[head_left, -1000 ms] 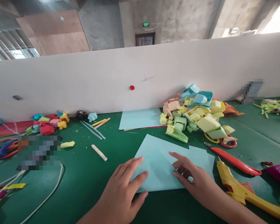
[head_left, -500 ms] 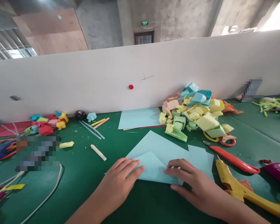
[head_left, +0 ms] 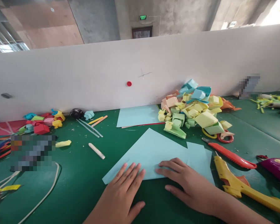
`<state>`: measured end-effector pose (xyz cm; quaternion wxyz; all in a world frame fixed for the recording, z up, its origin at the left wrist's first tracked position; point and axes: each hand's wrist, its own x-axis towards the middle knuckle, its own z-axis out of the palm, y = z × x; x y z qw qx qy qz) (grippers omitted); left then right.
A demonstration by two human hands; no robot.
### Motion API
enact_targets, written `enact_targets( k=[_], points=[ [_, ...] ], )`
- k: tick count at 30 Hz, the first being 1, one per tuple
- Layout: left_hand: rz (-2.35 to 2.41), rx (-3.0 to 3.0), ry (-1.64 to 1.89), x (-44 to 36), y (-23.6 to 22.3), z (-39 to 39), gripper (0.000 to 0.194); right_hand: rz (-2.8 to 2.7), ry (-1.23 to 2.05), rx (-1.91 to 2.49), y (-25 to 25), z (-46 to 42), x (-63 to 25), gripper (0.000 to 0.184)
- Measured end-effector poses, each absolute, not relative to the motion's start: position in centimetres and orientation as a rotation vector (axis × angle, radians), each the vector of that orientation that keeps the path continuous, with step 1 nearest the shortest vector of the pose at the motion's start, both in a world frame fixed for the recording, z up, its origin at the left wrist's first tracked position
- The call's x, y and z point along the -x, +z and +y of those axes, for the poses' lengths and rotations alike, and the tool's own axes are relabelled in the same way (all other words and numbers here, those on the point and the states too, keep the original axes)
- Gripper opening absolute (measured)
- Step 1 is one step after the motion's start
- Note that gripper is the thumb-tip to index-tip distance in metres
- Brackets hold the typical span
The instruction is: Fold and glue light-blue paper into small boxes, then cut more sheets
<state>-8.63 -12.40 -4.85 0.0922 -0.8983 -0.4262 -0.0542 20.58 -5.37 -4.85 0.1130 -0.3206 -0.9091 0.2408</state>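
A light blue sheet of paper (head_left: 151,152), folded to a peak pointing away from me, lies on the green table. My left hand (head_left: 124,191) rests flat on its near left part, fingers stretched out and thumb apart. On its near right part, the fingertips of my right hand (head_left: 186,183) touch the paper, with the fingers slightly bent and the thumb spread away over the table. Partly under the folded sheet and my right hand, more light blue paper (head_left: 200,158) shows at the right. Neither hand grips anything.
Right of the paper lie a red utility knife (head_left: 233,155) and a yellow glue gun (head_left: 235,183). Behind them a heap of folded paper pieces (head_left: 193,109) stands against the white partition (head_left: 95,74). A white stick (head_left: 96,151) lies at the left, near a white cable (head_left: 52,183).
The blue paper has gone from a flatter sheet to a folded peak with a corner reaching left. My left hand has flattened onto the near fold; my right hand has shifted slightly.
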Motion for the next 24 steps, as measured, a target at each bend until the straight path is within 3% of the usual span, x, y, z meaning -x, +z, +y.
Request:
enact_targets(
  k=[10,24],
  points=[
    [-1.308,2.801,-0.172,7.9,-4.7,-12.1,0.079,-2.664,0.622,1.042,-5.4,-4.7,-20.5,0.055],
    [-1.587,2.804,-0.188,8.6,-4.7,-9.9,0.065,-2.816,0.537,1.013,-5.9,-5.2,-20.4,0.063]
  ],
)
